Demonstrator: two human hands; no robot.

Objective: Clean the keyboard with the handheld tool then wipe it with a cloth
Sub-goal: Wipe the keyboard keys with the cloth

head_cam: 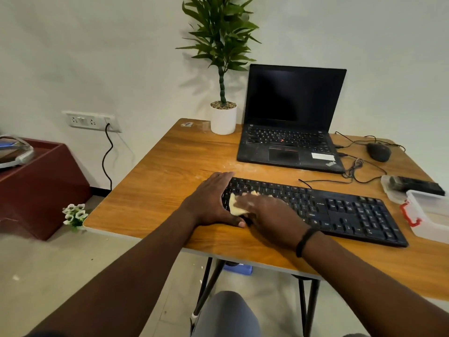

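Note:
A black full-size keyboard [340, 210] lies across the near half of the wooden table [170, 166]. My left hand [213, 200] wraps around the keyboard's left end, thumb at its front corner. My right hand [269, 212] presses a pale yellow cloth [235, 205] flat on the left block of keys; most of the cloth is hidden under my fingers. The handheld tool, a dark brush [415, 184], rests on a clear lid at the table's right side.
An open black laptop [289, 142] stands behind the keyboard, a potted plant [223, 117] to its left. A mouse [378, 152] and loose cables lie at the right. A clear plastic box [430, 215] with a red clasp sits by the right edge.

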